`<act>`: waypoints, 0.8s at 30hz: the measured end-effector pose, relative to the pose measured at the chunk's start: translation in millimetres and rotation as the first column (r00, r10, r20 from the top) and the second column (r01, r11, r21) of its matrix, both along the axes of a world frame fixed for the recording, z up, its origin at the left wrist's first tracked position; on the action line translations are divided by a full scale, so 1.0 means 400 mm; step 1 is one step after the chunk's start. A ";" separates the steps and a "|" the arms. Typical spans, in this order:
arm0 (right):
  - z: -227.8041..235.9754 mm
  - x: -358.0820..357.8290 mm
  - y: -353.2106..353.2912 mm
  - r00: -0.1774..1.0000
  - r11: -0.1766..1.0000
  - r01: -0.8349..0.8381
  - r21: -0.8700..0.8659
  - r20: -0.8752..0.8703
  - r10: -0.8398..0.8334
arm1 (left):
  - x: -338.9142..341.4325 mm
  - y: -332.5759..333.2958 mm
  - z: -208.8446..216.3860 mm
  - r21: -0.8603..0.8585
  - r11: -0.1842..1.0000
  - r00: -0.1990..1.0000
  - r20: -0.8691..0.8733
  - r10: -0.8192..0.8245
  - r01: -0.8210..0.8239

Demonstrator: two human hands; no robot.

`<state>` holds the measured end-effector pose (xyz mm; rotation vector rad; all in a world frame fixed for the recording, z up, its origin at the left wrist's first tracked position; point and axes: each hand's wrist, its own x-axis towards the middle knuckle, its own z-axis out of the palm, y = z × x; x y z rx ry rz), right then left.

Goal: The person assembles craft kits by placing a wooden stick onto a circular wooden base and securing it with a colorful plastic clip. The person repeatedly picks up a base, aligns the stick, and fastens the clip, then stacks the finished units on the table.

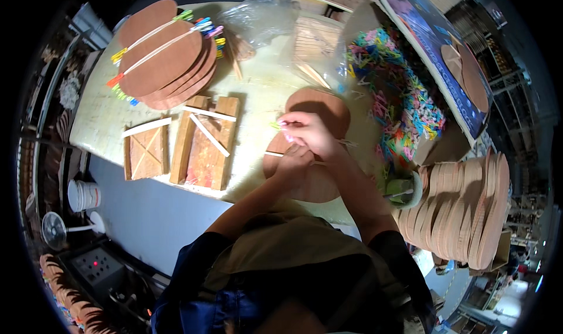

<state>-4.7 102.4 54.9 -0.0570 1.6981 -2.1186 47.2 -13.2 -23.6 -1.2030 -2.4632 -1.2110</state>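
Note:
A brown figure-eight-shaped wooden board (319, 184) lies on the table in front of me, with pale thin strips (273, 153) across its middle. Above it, my right hand (314, 135) is closed in a pinch, with small pink and yellow-green clothespins (274, 125) at its fingertips. Just below, my left hand (296, 160) rests on the board by the strips, fingers curled together; what they grip is hidden. At the right stands an open box of many coloured clothespins (404, 108).
Boards clamped with clothespins (161, 61) are stacked at the far left. Two wooden jigs (205, 149) (145, 152) holding strips stand at the front left edge. A bag of strips (316, 38) lies at the back. A green cup (404, 190) and a row of boards (457, 208) are on the right.

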 end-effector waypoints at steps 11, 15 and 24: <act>-0.129 -0.105 -0.199 0.820 0.663 -0.568 0.488 0.264 0.508 | 0.025 -0.002 -0.010 0.196 0.980 0.958 0.285 -0.015 -0.043; -0.087 -0.098 -0.179 0.810 0.623 -0.574 0.531 0.257 0.527 | 0.026 -0.010 -0.006 0.182 0.982 0.971 0.240 0.006 -0.051; 0.499 0.339 0.258 0.765 0.481 0.624 0.616 -0.606 -0.216 | 0.008 -0.024 0.058 0.172 0.985 0.998 -0.058 0.039 -0.028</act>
